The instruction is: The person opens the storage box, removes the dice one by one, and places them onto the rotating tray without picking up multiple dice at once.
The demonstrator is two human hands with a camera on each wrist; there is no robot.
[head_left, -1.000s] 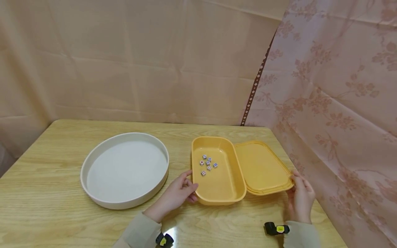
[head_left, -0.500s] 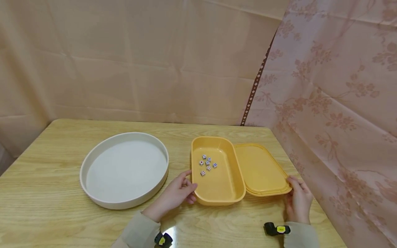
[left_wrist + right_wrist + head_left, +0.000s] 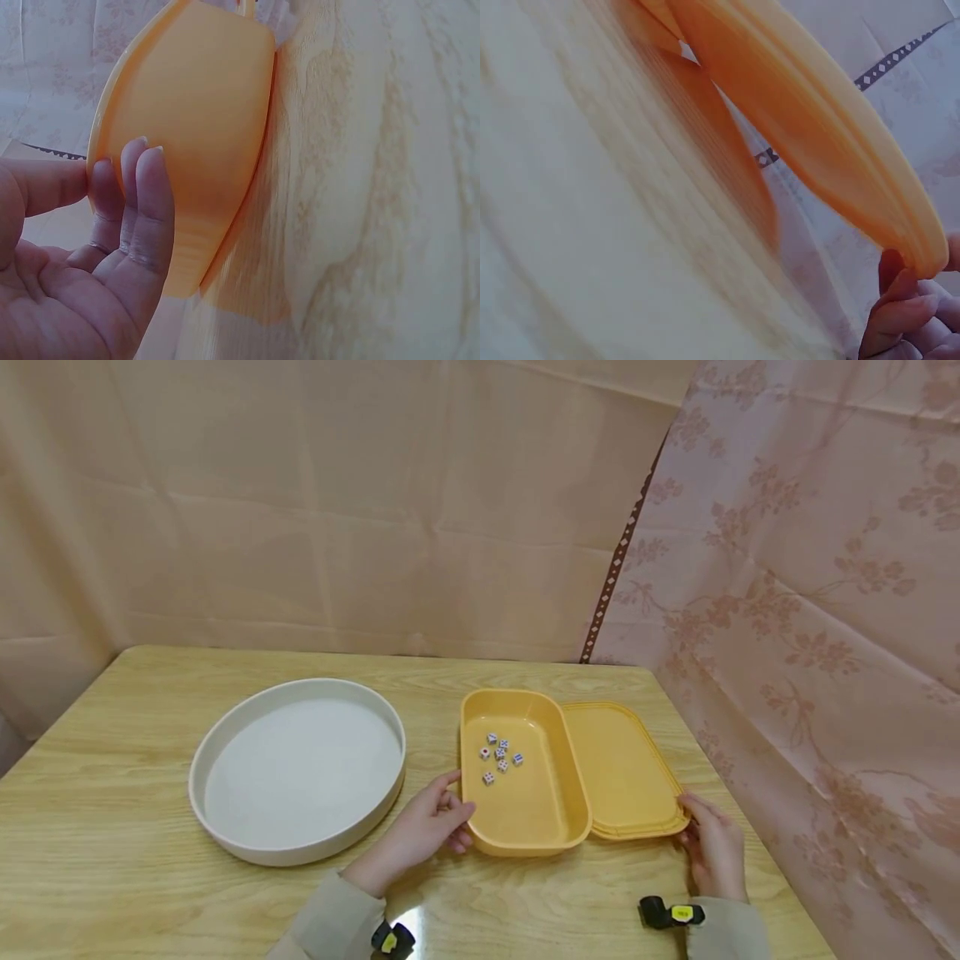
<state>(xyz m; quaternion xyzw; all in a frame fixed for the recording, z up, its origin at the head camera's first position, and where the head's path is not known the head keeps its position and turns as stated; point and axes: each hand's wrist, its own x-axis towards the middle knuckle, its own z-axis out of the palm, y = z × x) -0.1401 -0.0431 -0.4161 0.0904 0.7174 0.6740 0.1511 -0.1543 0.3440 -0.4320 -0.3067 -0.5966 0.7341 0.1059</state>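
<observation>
We see a plain cloth (image 3: 360,518) hanging behind the bench (image 3: 97,802) and a floral cloth (image 3: 832,577) along its right side, both cut off at the top of the head view. On the bench lie a round white tray (image 3: 303,777), the yellow box (image 3: 534,810) to its right, and the matching lid (image 3: 622,768) just beyond the box. We find the left hand (image 3: 427,831) pinching the box's left rim, other fingers along the outer wall. The right hand (image 3: 715,847) grips the lid's near right corner, and its wrist view shows that corner raised off the bench. Seven dice (image 3: 500,754) sit loose on the box floor, towards its left side. We judge the step in hand to be handling the lid while the box is steadied; the next move seems to call for a firm left hold and a lid edge guided without knocking the rim, lest the dice jump. We cannot tell whether the lid's left edge touches the box or its far end rests on the bench. The right hand is partly cut off in its wrist view, and neither wrist view shows the dice.
</observation>
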